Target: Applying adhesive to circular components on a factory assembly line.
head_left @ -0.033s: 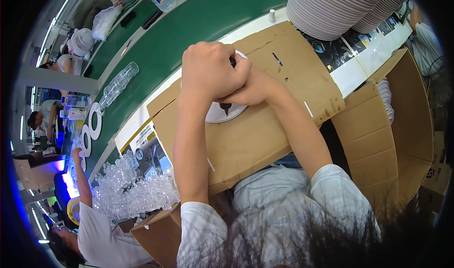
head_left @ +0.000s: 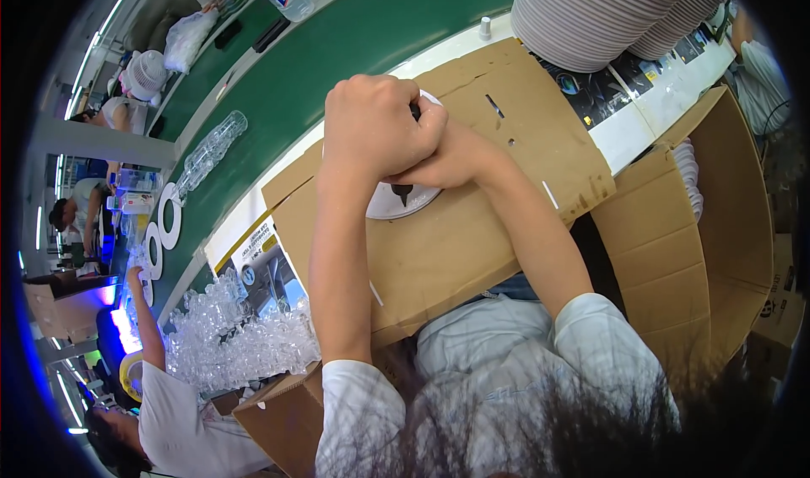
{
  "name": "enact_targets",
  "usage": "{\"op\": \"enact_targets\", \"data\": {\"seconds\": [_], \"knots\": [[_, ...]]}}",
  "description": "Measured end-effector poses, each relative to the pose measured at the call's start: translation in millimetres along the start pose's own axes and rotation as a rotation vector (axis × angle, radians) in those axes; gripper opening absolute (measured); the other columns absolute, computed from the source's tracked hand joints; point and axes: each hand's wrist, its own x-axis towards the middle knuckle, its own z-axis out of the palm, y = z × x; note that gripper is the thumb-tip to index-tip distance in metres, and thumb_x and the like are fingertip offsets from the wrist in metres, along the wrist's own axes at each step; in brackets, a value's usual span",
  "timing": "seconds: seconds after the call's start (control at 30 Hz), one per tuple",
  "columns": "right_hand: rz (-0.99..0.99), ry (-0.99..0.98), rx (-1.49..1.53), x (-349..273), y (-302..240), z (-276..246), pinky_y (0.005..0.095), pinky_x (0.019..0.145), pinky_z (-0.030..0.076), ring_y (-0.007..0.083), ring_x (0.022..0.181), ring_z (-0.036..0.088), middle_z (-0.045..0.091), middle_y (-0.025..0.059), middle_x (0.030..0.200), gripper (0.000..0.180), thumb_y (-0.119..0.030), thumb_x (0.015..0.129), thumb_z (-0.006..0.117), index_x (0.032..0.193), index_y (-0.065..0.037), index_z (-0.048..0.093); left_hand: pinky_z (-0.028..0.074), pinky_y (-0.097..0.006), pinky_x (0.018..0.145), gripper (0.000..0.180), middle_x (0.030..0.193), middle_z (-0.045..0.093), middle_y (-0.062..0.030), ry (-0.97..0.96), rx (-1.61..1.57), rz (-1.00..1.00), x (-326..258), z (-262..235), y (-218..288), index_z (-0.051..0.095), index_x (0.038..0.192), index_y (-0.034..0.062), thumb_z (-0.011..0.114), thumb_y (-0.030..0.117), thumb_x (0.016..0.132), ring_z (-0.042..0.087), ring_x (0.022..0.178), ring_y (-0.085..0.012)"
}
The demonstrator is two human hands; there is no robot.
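A white round disc (head_left: 409, 206) lies on a flat cardboard sheet (head_left: 447, 263) in front of me, mostly covered by my hands. My left hand (head_left: 375, 128) is closed in a fist above it, with a bit of a black object (head_left: 415, 109) showing between thumb and fingers. Crossing beneath the left, my right hand (head_left: 447, 159) rests low over the disc, its fingers hidden. Just below the hands, a dark pointed piece (head_left: 402, 193) shows over the disc; I cannot tell whether it joins the black object.
Tall stacks of white discs (head_left: 591, 18) stand at the far right, above an open cardboard box (head_left: 666, 250). Clear plastic pieces (head_left: 236, 334) are heaped at left. Beyond runs a green belt (head_left: 363, 35) carrying white rings (head_left: 170, 216). A co-worker's arm (head_left: 150, 326) reaches in at left.
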Motion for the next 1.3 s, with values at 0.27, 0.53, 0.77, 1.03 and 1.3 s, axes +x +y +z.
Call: {"op": "enact_targets", "data": {"seconds": [0.27, 0.53, 0.77, 1.03, 1.3], "knots": [[-0.146, 0.156, -0.068, 1, -7, -5, 0.0341, 0.075, 0.053, 0.022, 0.088, 0.065, 0.07, 0.0109, 0.092, 0.038, -0.014, 0.067, 0.081, 0.097, 0.0, 0.063, 0.04, -0.036, 0.044, 0.017, 0.053, 0.053, -0.0106, 0.109, -0.037, 0.06, 8, -2, 11, 0.06, 0.056, 0.0022, 0.061, 0.017, 0.065, 0.05, 0.044, -0.0272], [-0.096, 0.366, -0.108, -10, -23, -25, 0.0344, 0.068, 0.051, 0.0218, 0.078, 0.065, 0.068, 0.0092, 0.083, 0.03, -0.011, 0.067, 0.076, 0.091, -0.001, 0.061, 0.039, -0.034, 0.043, 0.016, 0.052, 0.051, -0.0098, 0.165, -0.077, 0.175, 38, 9, 23, 0.057, 0.055, 0.0026, 0.061, 0.015, 0.065, 0.047, 0.043, -0.0262], [-0.072, 0.346, -0.097, -2, -6, -23, 0.0305, 0.061, 0.049, 0.0172, 0.07, 0.063, 0.066, 0.0068, 0.075, 0.024, -0.009, 0.069, 0.073, 0.088, -0.001, 0.061, 0.038, -0.034, 0.042, 0.017, 0.049, 0.049, -0.0109, 0.118, -0.138, 0.143, 42, 14, 11, 0.057, 0.054, 0.0013, 0.059, 0.015, 0.063, 0.045, 0.041, -0.0259], [-0.105, 0.39, -0.135, 2, 1, -21, 0.0322, 0.062, 0.049, 0.0176, 0.068, 0.061, 0.065, 0.0066, 0.074, 0.026, -0.012, 0.069, 0.074, 0.088, -0.001, 0.06, 0.035, -0.033, 0.041, 0.017, 0.048, 0.048, -0.0114, 0.16, -0.174, 0.199, 41, 28, -5, 0.055, 0.053, 0.0006, 0.057, 0.014, 0.062, 0.042, 0.04, -0.0254], [-0.098, 0.351, -0.11, 2, 5, -24, 0.0307, 0.06, 0.049, 0.0148, 0.068, 0.061, 0.064, 0.0057, 0.073, 0.028, -0.01, 0.07, 0.073, 0.091, 0.0, 0.059, 0.034, -0.032, 0.04, 0.016, 0.047, 0.045, -0.0115, 0.15, -0.175, 0.167, 40, 30, -5, 0.053, 0.051, 0.0013, 0.056, 0.013, 0.06, 0.04, 0.039, -0.0249]]}}
